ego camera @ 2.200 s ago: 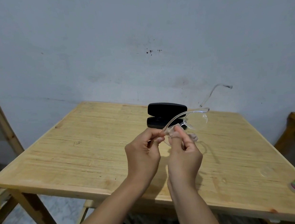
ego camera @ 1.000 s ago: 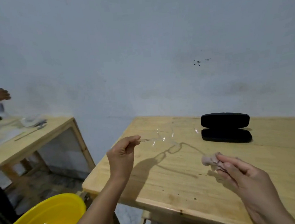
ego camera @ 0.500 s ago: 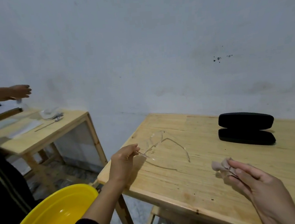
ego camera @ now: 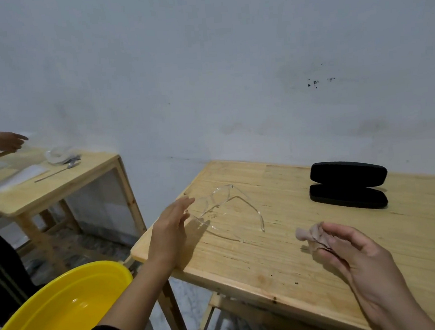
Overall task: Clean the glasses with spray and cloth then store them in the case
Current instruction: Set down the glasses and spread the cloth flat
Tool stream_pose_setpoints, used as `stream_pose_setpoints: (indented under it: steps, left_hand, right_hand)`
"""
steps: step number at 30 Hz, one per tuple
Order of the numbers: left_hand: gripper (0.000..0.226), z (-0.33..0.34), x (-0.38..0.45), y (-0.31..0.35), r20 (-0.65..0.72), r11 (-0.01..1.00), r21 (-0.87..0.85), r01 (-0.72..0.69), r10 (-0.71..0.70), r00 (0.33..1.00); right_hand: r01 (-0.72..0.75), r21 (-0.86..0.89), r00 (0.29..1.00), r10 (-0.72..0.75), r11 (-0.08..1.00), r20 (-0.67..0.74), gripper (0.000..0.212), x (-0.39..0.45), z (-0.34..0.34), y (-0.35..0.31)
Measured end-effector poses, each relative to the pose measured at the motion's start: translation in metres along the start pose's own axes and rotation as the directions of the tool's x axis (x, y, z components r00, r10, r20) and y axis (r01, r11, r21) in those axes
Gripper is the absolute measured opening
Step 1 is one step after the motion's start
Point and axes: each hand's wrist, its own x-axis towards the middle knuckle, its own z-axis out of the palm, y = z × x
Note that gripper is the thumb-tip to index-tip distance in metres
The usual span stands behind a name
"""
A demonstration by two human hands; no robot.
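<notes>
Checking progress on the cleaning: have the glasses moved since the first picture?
Yes. The glasses went from held up near the case to lying on the table, left of it.

A pale wooden desk (ego camera: 283,258) carries clear glasses (ego camera: 225,206) toward ten o'clock and an open black case (ego camera: 348,184) toward one o'clock.
</notes>
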Motion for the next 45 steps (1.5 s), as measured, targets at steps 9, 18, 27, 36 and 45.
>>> stream_pose_setpoints:
  steps: [9,18,27,36,45]
  left_hand:
    - [0.017,0.018,-0.007,0.137,0.192,0.858,-0.507,0.075,0.028,0.981]
    - [0.006,0.062,-0.013,0.210,0.458,0.726,-0.640,0.252,0.097,0.884]
    - [0.014,0.069,-0.007,0.213,0.403,0.797,-0.564,0.216,0.038,0.914]
    - [0.021,0.065,0.009,0.230,0.614,0.648,-0.645,0.405,0.124,0.779]
    - [0.004,0.053,0.032,0.237,0.589,0.616,-0.703,0.355,0.225,0.776]
  right_hand:
    - [0.082,-0.175,0.996,-0.086,0.981,-0.013,0.020,-0.002,-0.003,-0.019]
    - [0.117,-0.377,0.990,-0.138,0.919,-0.028,0.011,-0.008,-0.040,-0.025]
    - [0.138,-0.362,0.977,-0.187,0.922,-0.103,0.023,0.000,-0.063,-0.035]
    - [0.275,-0.344,0.961,-0.259,0.898,0.095,0.025,0.002,-0.054,-0.055]
    - [0.349,-0.429,0.934,-0.346,0.833,0.087,0.009,0.009,-0.068,-0.077]
